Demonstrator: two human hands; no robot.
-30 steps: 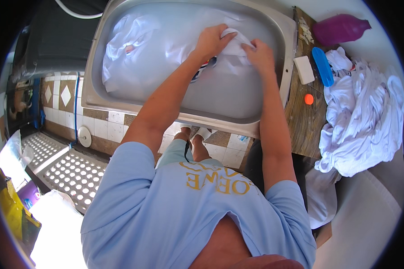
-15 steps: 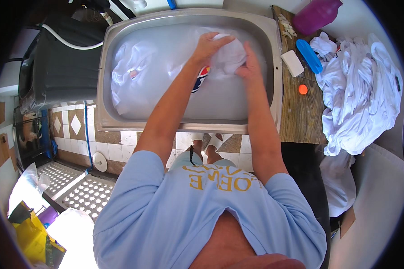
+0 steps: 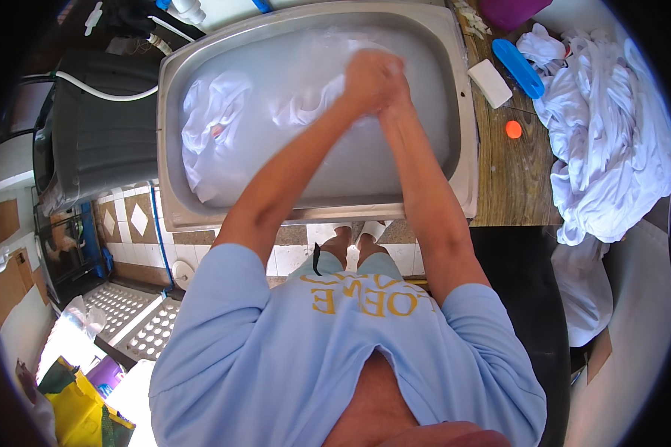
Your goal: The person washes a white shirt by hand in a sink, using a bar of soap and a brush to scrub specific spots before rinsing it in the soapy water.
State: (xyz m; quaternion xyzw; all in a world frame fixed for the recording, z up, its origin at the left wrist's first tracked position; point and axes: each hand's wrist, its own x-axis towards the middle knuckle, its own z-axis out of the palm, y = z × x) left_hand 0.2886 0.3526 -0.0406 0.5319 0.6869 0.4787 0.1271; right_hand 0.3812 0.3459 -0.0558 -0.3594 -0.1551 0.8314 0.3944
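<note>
My left hand [image 3: 367, 78] and my right hand [image 3: 397, 88] press together over the far right part of a metal sink [image 3: 466, 160]. They are closed on a bunch of the white garment [image 3: 312, 104], mostly hidden by the fingers and blurred by motion. The rest of that garment spreads in the cloudy water to the left of and beyond my hands. Apart from it, another white garment [image 3: 215, 108] floats by the sink's left wall, partly under water.
To the right, a wooden counter [image 3: 511, 190] bears a white soap bar [image 3: 490, 83], a blue brush-shaped thing [image 3: 518, 68], an orange cap [image 3: 513, 130] and a purple container [image 3: 508, 10]. White laundry [image 3: 611, 141] is heaped there. A dark covered appliance [image 3: 104, 127] stands left of the sink.
My hands were apart, holding the white garment between them; they have come together and bunched it. The coloured print on the garment no longer shows. The whole view has shifted slightly.
</note>
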